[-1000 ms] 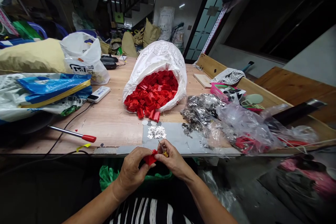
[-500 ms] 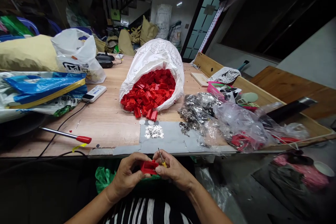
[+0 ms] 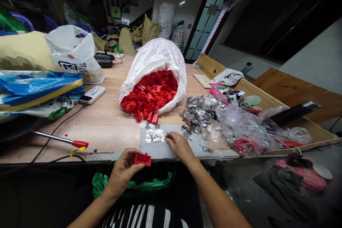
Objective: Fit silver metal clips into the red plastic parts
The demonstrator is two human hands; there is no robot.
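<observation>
My left hand pinches a red plastic housing at the table's front edge, its open hollow side facing me. Small metal bits show inside its right end. On the grey mat, my right hand is closed around a thin pointed tool. That tool's tip points left at a pile of small silver metal plates; whether it touches them I cannot tell. Behind the pile lies a white sack on its side, its mouth spilling many red plastic housings.
Clear bags of dark metal parts and crumpled plastic crowd the right. A red-handled metal rod, a cable and a white device lie left. Below the edge hangs a green bag.
My right hand has left the red housing and moved up with the pointed tool to the silver plates. My left hand has shifted slightly left and up, still holding the housing.
</observation>
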